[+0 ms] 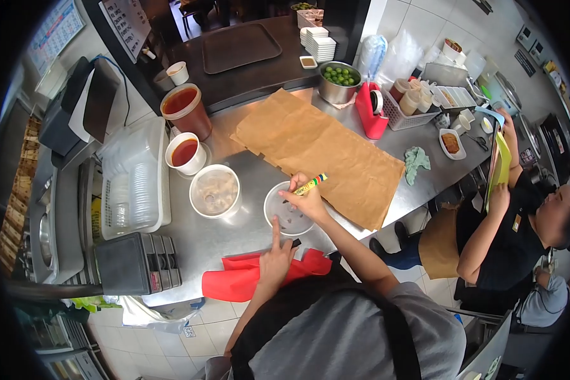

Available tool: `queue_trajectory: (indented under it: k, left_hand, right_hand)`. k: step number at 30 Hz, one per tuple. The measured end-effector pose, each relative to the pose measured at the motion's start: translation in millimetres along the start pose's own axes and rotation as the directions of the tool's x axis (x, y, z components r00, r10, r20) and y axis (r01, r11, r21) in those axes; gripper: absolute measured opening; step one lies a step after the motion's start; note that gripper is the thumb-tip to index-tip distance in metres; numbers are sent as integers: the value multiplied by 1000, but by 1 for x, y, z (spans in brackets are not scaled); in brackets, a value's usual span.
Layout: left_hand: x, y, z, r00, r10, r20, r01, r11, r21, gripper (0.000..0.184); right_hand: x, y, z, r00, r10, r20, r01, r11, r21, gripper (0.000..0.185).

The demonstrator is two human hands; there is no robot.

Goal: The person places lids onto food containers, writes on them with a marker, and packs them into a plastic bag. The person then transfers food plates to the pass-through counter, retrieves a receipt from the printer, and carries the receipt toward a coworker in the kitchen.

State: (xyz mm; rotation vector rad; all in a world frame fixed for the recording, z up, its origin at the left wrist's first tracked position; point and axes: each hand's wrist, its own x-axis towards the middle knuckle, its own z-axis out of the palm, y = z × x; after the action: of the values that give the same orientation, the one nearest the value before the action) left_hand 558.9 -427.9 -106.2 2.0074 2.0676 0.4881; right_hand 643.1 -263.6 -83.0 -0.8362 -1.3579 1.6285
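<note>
In my right hand (306, 197) is a yellow marker (310, 184) with coloured bands, its tip end over the clear lid of a round plastic tub (291, 223). My left hand (277, 263) lies nearer to me, its index finger stretched to the tub's near rim and its other fingers curled. A small black cap (296, 242) shows at those curled fingers. Under the left hand is a red cloth-like bag (231, 278) on the counter's front edge. Left of the tub stands a second lidded tub (215, 191) with pale contents.
Brown paper (316, 152) covers the middle of the steel counter (190, 253). Red-sauce tubs (187, 112), a basket of clear lids (136, 183), a pot of green limes (339, 83) and a red tape dispenser (370, 112) stand around. A co-worker (497, 209) holds a yellow-green item at right.
</note>
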Motion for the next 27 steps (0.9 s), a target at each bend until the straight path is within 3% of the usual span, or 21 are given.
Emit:
queue_trajectory:
  k: [1, 3, 6, 12, 25, 27]
  left_hand:
    - [1, 1, 0, 1000, 1, 3, -1, 1000, -1, 25]
    - [1, 3, 0, 1000, 2, -13, -2, 999, 48, 24]
    - [1, 3, 3, 1000, 12, -29, -10, 998, 65, 23]
    - [-1, 1, 5, 999, 25, -43, -23, 998, 51, 24]
    - [0, 1, 4, 999, 27, -36, -25, 998, 61, 20]
    - [1, 1, 6, 989, 73, -131, -60, 993, 105, 23]
  right_hand:
    - [0, 5, -1, 1000, 2, -3, -2, 1000, 0, 28]
    - [1, 17, -4, 983, -185, 9, 183, 963, -199, 29]
    - [-2, 21, -5, 970, -231, 79, 244, 931, -273, 28]
    - [-8, 10, -2, 961, -249, 119, 276, 867, -414, 24]
    - [-9, 10, -1, 968, -236, 85, 250, 892, -377, 20]
    - [-10, 6, -2, 970, -210, 125, 243, 865, -440, 20]
